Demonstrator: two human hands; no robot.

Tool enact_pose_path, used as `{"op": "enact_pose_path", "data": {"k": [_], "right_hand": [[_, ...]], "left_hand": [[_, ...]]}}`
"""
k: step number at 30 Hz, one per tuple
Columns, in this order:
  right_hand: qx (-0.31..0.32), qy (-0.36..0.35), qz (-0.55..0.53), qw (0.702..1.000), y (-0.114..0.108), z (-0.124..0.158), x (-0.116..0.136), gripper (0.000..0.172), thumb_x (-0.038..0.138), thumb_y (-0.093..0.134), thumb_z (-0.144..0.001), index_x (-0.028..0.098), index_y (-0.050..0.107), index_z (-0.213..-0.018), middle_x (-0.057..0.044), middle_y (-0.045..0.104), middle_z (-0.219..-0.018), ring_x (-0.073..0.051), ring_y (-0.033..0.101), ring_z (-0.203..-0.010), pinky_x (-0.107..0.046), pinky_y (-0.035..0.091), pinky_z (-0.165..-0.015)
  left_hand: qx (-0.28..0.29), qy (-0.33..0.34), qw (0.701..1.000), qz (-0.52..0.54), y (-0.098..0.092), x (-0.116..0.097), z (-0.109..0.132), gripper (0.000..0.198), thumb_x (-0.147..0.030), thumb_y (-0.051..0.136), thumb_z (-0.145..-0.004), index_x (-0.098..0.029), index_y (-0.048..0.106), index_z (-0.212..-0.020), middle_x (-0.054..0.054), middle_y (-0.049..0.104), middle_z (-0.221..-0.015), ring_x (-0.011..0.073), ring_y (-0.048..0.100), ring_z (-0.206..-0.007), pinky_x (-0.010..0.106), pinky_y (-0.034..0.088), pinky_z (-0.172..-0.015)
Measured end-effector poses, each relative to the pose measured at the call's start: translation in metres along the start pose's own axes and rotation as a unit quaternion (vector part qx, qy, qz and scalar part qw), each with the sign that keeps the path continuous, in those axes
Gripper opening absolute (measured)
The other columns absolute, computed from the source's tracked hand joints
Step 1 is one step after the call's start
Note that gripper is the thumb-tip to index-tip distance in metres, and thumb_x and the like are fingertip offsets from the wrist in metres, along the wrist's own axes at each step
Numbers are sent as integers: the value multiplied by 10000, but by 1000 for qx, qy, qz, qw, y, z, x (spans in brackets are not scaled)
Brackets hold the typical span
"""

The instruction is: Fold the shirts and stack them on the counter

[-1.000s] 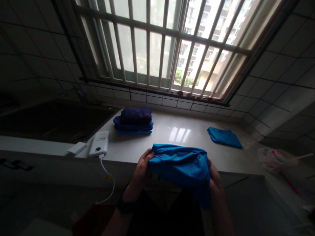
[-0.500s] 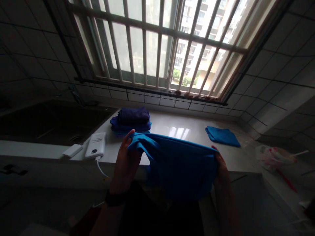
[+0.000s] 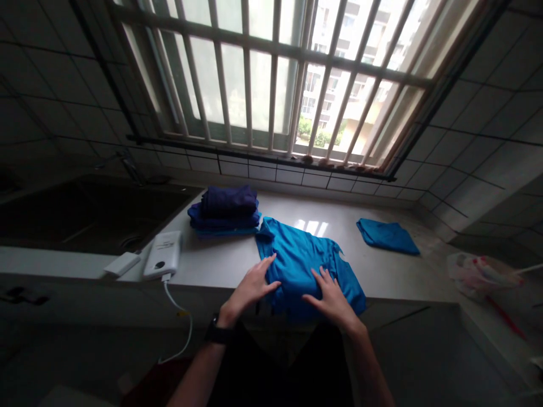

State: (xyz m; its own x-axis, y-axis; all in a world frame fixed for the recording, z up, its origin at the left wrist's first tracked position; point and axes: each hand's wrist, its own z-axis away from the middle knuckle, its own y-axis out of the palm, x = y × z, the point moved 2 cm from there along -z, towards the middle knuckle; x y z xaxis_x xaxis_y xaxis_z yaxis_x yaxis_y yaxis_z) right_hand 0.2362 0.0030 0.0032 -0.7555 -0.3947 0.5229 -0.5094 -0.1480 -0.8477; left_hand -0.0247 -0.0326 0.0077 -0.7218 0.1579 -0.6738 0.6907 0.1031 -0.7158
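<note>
Loosely spread across a white countertop (image 3: 229,263) beneath a barred window (image 3: 271,85), a blue garment (image 3: 301,249) is touched by two bare hands.

On the near left of the fabric, the left hand (image 3: 251,284) is laid with its thumb held apart from the fingers; on the near right, the right hand (image 3: 330,297) is placed with fingers parted, nothing clamped by either. The garment's near part is draped over the counter's near edge. To its far left, a stack of folded dark cloths (image 3: 227,208) is seen; at far right, a folded blue cloth (image 3: 388,236). A white power bank (image 3: 165,253) is set at left, beside the dark sink (image 3: 80,217).
</note>
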Motion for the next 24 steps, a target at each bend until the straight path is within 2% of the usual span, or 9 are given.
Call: {"op": "enact_pose_path", "data": {"k": [3,5,7,11,15,17,20,22,24], "right_hand": [[4,1,94,996,21,16,6,832,226,783,-756,253,471,-1527,-175,299,-1652,-401,222,-1535,-626,201,-1221],[-9,-1,103,995,22,17,5,793,131,735,-780,277,486,-1519,-163,315,-1647,-385,243,-1532,-616,207,-1224],[6,-16,76,997,16,13,-1,729,86,703,-792,295,548,-1473,-149,357,-1629,-373,270,-1525,-602,234,-1220],[55,-88,-57,993,-8,6,-14,430,158,638,-885,281,707,-1291,-122,526,-1510,-312,421,-1455,-514,353,-1186],[53,-130,-174,975,-34,4,-14,229,308,630,-940,245,772,-1109,-74,728,-1130,-235,682,-1081,-377,540,-975],[3,-134,-189,973,-44,6,-8,220,345,614,-959,251,782,-1066,-48,738,-995,-211,700,-943,-339,564,-868],[-157,-145,-166,963,-58,11,3,230,370,599,-974,280,788,-1070,-51,730,-1010,-209,688,-939,-336,554,-828],[-285,-144,-137,938,-66,15,9,239,387,587,-977,282,791,-1046,-62,722,-1006,-215,676,-940,-349,543,-828],[-350,-125,-124,920,-74,15,14,281,417,554,-984,257,784,-1005,-66,722,-941,-222,674,-900,-356,535,-817]], "left_hand": [[9,5,998,-60,17,2,8,380,-393,700,-857,-236,711,-1203,128,556,-1505,332,512,-1392,543,367,-1178],[-6,-4,998,-55,18,0,8,197,-360,668,-880,-245,748,-1018,102,610,-1449,316,541,-1358,539,365,-1170],[-14,-20,1000,-17,14,-3,7,127,-330,651,-880,-239,728,-925,89,687,-1339,299,588,-1288,529,369,-1157],[-28,-52,993,100,3,-5,10,210,-421,592,-895,-230,680,-902,53,751,-999,252,662,-1015,415,483,-994],[-66,-88,977,182,-3,-3,16,343,-559,566,-879,-224,638,-863,-12,649,-781,197,623,-798,295,488,-789],[-85,-100,968,216,-4,-1,17,391,-604,560,-868,-219,623,-846,-32,594,-726,170,580,-725,266,463,-728],[-89,-97,959,252,-4,3,18,458,-659,570,-836,-206,601,-780,-36,542,-686,148,520,-674,248,427,-660],[-63,-87,958,264,-4,4,18,489,-678,573,-825,-198,586,-731,-34,527,-665,140,494,-652,244,406,-627],[-9,-79,964,255,-2,4,19,488,-668,605,-809,-189,600,-717,-29,543,-663,139,494,-648,244,397,-615]]}}
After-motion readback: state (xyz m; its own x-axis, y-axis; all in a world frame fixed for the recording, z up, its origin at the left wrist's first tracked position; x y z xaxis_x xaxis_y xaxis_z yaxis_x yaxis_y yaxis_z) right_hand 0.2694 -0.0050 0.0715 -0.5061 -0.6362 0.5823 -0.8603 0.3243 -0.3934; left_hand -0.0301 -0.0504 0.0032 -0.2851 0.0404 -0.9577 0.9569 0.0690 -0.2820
